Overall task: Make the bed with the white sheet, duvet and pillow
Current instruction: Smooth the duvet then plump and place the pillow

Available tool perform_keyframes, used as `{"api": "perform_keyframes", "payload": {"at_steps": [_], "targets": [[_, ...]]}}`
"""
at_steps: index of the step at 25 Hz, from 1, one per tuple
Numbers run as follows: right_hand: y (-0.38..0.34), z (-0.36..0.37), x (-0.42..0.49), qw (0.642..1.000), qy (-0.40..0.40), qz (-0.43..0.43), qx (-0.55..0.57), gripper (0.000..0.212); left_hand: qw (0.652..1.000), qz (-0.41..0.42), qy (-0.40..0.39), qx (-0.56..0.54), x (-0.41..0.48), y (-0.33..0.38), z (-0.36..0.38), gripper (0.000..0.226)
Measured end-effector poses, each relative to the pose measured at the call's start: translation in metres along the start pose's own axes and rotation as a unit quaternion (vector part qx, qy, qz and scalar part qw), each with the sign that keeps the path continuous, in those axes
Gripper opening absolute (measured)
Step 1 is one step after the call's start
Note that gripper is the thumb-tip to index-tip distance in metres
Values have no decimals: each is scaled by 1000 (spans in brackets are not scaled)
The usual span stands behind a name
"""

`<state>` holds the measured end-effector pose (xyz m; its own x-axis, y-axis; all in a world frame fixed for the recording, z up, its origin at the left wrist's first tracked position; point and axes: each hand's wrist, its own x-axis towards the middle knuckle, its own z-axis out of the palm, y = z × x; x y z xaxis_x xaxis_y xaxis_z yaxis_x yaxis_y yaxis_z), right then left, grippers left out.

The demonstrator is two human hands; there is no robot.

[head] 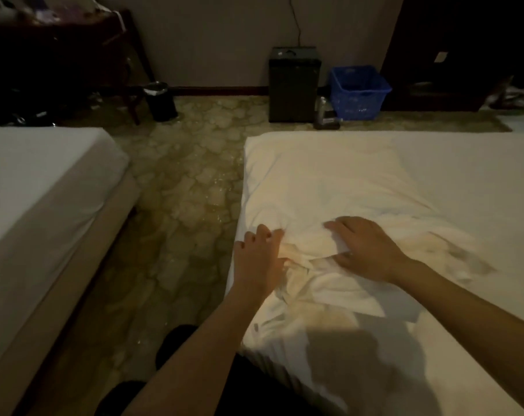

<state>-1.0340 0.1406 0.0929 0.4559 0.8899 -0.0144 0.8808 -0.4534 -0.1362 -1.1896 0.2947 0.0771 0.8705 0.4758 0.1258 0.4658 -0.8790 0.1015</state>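
A white pillow [320,181] lies near the left edge of the bed [480,181], which is covered in a white sheet. The pillowcase's open end [323,283] is bunched and wrinkled toward me. My left hand [259,259] is at the pillow's left side, fingers curled into the bunched cloth. My right hand [365,247] lies flat on the cloth with fingers spread, pressing it down. No duvet can be told apart in this dim view.
A second white bed [44,187] stands on the left across a patterned floor aisle. Against the far wall are a dark box-shaped unit [293,85], a blue plastic basket [358,91], a small dark bin [160,100] and a wooden chair [125,55].
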Motion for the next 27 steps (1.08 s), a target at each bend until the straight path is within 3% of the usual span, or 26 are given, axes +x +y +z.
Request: {"api": "perform_keyframes", "payload": {"at_steps": [3, 6, 8, 12, 14, 16, 19, 21, 23, 27], "targets": [[23, 8, -12, 992, 109, 22, -67, 62, 996, 42, 77, 7, 18, 7, 1, 33], [33, 11, -11, 985, 148, 39, -79, 62, 995, 44, 78, -31, 32, 11, 12, 16], [27, 12, -11, 983, 165, 47, -61, 61, 992, 18, 71, -103, 28, 13, 16, 13], [4, 9, -9, 974, 222, 33, -25, 54, 965, 27, 167, -201, 8, -3, 5, 11], [3, 9, -12, 975, 220, -17, -20, 52, 979, 73, 111, -152, -2, -22, 10, 19], [18, 15, -23, 976, 208, -50, -30, 45, 991, 109, 40, -64, -13, -37, 24, 51], [56, 11, -43, 971, 228, 69, -20, 44, 992, 102, 67, 22, -17, -34, 31, 69], [83, 9, -58, 957, 236, 166, -29, 42, 987, 85, 133, 9, -13, -19, 32, 72], [99, 11, -67, 951, 188, 246, -20, 48, 985, 69, 157, -12, -6, -1, 28, 72], [107, 23, -69, 950, 128, 283, -27, 47, 993, 50, 105, -1, 1, 12, 30, 78]]}}
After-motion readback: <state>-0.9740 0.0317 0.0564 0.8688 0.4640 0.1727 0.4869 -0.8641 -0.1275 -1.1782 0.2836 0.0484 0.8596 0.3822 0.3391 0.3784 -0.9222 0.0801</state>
